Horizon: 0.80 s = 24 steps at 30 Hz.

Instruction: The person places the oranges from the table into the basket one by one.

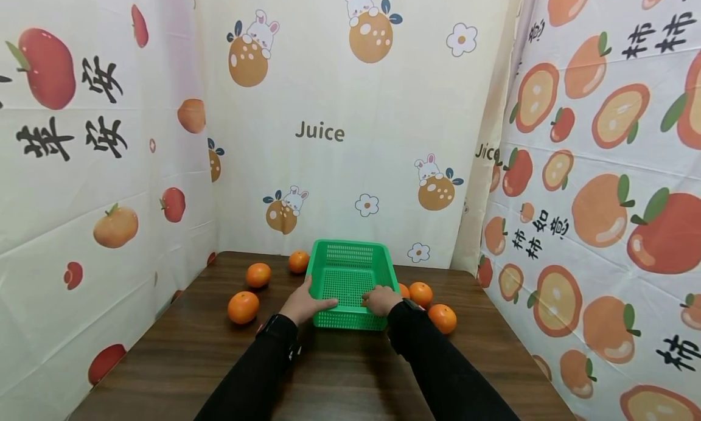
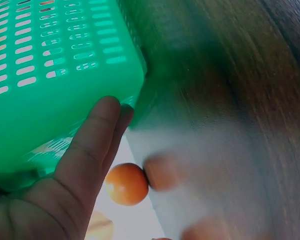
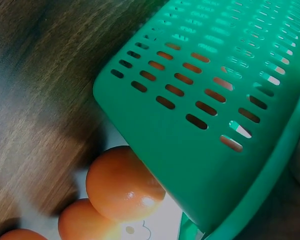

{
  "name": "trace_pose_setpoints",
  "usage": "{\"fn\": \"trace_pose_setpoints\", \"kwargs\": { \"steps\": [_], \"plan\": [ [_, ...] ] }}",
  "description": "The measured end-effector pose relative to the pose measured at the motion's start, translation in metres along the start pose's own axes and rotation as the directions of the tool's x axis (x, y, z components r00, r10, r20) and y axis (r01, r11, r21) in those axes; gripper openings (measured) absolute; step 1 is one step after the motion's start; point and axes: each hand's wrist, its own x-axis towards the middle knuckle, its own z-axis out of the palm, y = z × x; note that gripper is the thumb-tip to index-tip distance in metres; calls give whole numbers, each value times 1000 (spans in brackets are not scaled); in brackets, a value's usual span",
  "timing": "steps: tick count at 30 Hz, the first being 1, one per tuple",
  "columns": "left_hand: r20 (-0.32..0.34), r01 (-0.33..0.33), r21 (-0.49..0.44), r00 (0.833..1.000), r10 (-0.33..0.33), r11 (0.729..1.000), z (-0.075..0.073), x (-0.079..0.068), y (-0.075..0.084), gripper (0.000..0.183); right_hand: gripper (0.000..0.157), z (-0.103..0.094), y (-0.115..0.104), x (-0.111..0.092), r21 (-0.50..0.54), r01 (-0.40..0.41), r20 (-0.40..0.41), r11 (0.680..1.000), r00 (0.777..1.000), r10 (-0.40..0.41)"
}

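A green plastic basket (image 1: 350,319) with slotted walls stands at the far part of the table, its mesh floor bare. My left hand (image 1: 303,302) holds its near left corner, thumb over the rim and fingers extended along the outer wall, as the left wrist view shows. On the right side, my right hand (image 1: 381,300) grips the rim with bent fingers; the right wrist view shows mainly the basket wall (image 3: 155,125). Left of the basket lie three oranges, the nearest orange (image 1: 243,307) close to my left wrist. Another orange (image 3: 122,182) sits right beside the basket's right wall.
Beside my right wrist are more oranges, including one orange (image 1: 442,318) nearest me and another orange (image 1: 420,294) behind it. The dark wooden table (image 1: 339,378) extends toward me. Fruit-printed curtains (image 1: 328,165) enclose the back and both sides.
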Motion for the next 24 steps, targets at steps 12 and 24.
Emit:
{"fn": "trace_pose_setpoints", "kwargs": {
  "steps": [12, 24],
  "plan": [
    [24, -133, 303, 991, 132, 944, -3, 9, -8, 120, 42, 4, 6, 3, 27, 29, -25, 999, 999, -28],
    [-22, -75, 532, 995, 102, 843, 10, 15, 11, 135, 38, 1, -1, -9, 46, 23, -39, 999, 999, -21]
  ]
}}
